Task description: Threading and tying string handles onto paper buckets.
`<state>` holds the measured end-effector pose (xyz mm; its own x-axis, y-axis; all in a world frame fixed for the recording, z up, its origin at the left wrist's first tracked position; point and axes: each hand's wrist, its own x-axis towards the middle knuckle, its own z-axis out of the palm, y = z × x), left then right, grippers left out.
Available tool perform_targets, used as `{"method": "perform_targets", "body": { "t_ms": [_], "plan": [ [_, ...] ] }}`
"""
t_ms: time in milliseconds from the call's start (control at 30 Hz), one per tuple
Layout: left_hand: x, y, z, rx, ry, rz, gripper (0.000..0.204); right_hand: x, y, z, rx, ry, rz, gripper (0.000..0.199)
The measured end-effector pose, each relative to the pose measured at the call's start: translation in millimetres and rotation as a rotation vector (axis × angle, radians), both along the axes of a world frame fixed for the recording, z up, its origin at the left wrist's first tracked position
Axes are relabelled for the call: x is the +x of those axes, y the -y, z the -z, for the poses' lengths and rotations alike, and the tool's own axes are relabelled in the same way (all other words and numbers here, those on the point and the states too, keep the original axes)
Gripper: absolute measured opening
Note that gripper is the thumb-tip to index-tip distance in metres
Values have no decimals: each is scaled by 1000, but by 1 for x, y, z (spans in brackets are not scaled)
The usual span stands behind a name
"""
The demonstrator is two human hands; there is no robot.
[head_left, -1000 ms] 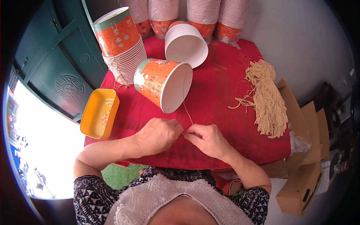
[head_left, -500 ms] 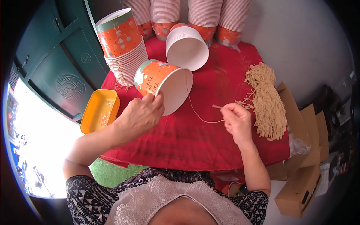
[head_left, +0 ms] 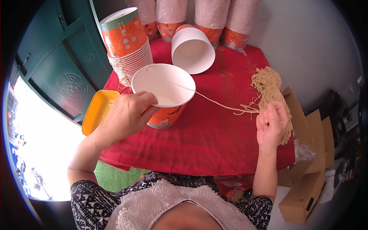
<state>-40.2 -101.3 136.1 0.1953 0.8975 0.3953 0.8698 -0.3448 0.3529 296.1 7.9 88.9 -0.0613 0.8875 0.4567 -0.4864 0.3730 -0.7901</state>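
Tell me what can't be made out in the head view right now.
Head camera view:
Thin beige string: its gripped part is hidden by the right hand.
Yellow rectangular plastic tray: right side hidden by the left hand.
Plastic-wrapped white-and-orange paper cup stacks: tops cut off by the upper edge.

Open red tablecloth (head_left: 214,149) lies in front of the upright paper bucket (head_left: 168,115), leaving a hand room to pass. A stretched cord (head_left: 218,102) bars the gap from bucket to right hand (head_left: 273,120). Behind the bucket, a tipped stack (head_left: 193,51) blocks; the left hand (head_left: 132,113) fills its near-left side.
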Motion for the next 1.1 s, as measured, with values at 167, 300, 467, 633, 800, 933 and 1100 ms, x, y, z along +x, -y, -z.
{"method": "perform_targets", "body": {
  "t_ms": [167, 300, 467, 633, 800, 933, 1100],
  "plan": [
    [2, 12, 0, -78, -37, -65, 8, -18, 21, -6, 131, 193, 79, 3],
    [0, 21, -1, -90, -138, -41, 11, -40, 38, -12, 325, 511, 191, 8],
    [1, 25, -11, -76, -130, -4, 13, -67, 40, -1, 497, 651, 207, 11],
    [-2, 11, -18, -71, 27, -19, 11, -91, 42, 13, 564, 721, 201, 10],
    [-9, -13, -7, -26, 56, 160, 10, -102, 39, 28, 511, 781, 138, 12],
    [-1, -24, -11, -267, 102, 128, 16, -107, 37, 29, 480, 812, 114, 13],
    [2, -31, -6, -417, 150, 117, 18, -112, 34, 28, 496, 806, 111, 13]
  ]
}}
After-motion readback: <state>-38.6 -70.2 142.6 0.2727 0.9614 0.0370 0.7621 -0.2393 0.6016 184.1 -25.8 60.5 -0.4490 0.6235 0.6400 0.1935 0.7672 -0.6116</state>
